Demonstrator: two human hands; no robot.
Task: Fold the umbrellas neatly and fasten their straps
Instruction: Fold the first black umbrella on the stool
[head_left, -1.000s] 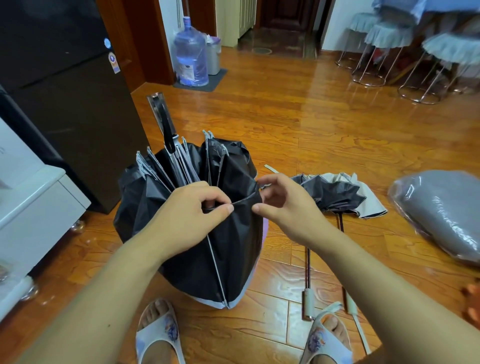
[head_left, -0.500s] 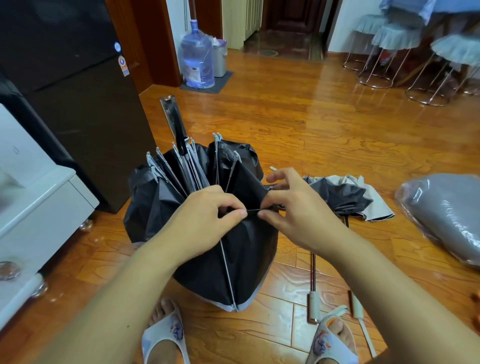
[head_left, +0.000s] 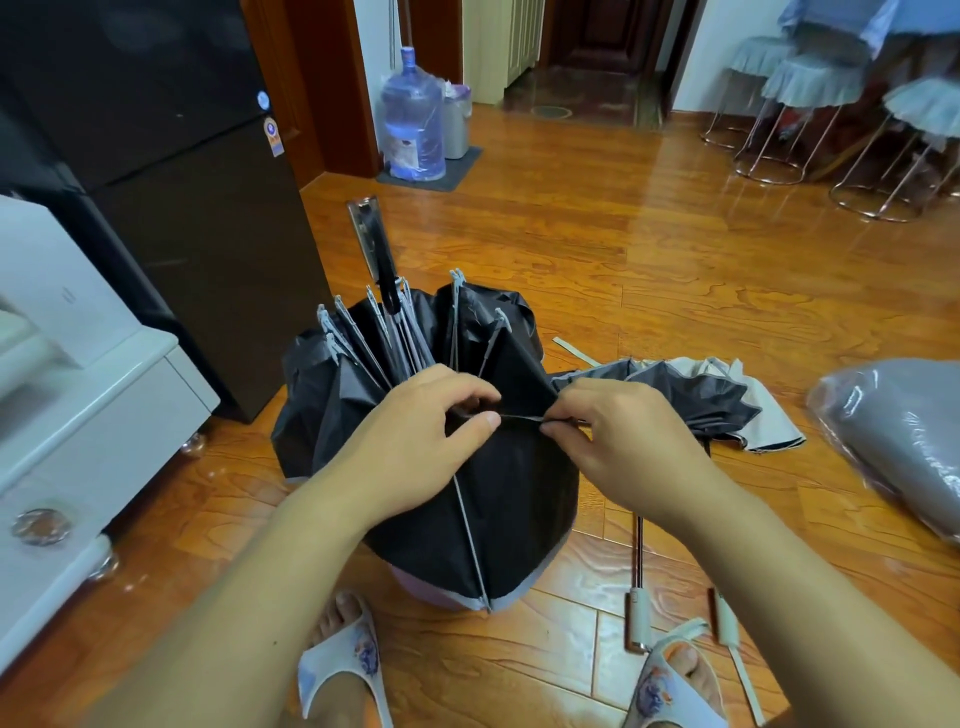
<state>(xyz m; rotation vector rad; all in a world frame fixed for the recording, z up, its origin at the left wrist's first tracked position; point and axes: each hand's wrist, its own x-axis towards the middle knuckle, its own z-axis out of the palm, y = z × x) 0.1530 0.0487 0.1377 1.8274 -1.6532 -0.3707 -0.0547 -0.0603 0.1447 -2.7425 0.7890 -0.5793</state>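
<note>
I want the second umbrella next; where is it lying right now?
In the head view the second umbrella lies on the wooden floor at right, just beyond the right hand, left of the plastic-wrapped grey bundle.

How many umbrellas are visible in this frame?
3: a black umbrella held in both hands, and two lying on the floor right of it, canopies overlapping, handles and beside the right foot.
</note>
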